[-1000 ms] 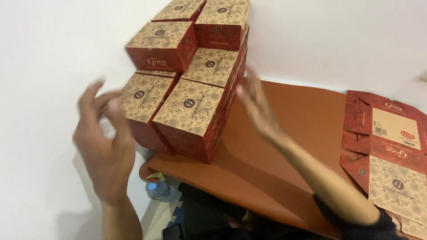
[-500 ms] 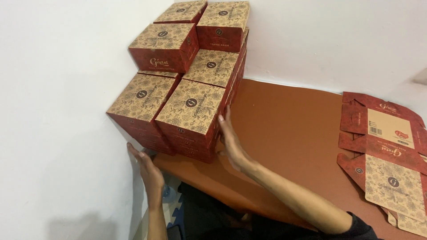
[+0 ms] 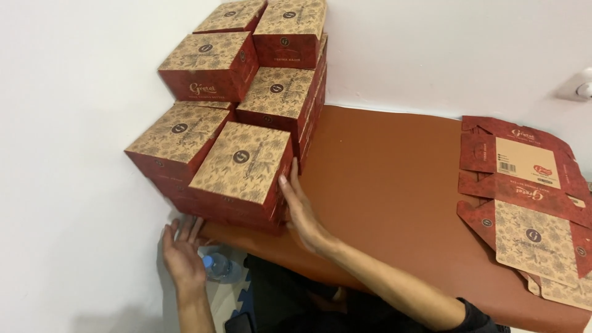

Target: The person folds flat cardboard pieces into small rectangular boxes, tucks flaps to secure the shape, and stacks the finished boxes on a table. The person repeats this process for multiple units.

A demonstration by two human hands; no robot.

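Observation:
Several red and tan patterned boxes stand stacked in tiers at the table's left corner against the white wall. My right hand lies flat with fingers together against the right side of the front lower box. My left hand reaches from below the table edge, fingers spread and touching the bottom left of the stack. Neither hand holds anything.
The brown table runs to the right. Flat unfolded box blanks lie at its right end. A plastic water bottle stands on the floor under the table edge, near my left hand. A wall socket sits at right.
Both hands dropped from mid-air to the base of the stack. The right hand now presses its right side and the left hand its lower left.

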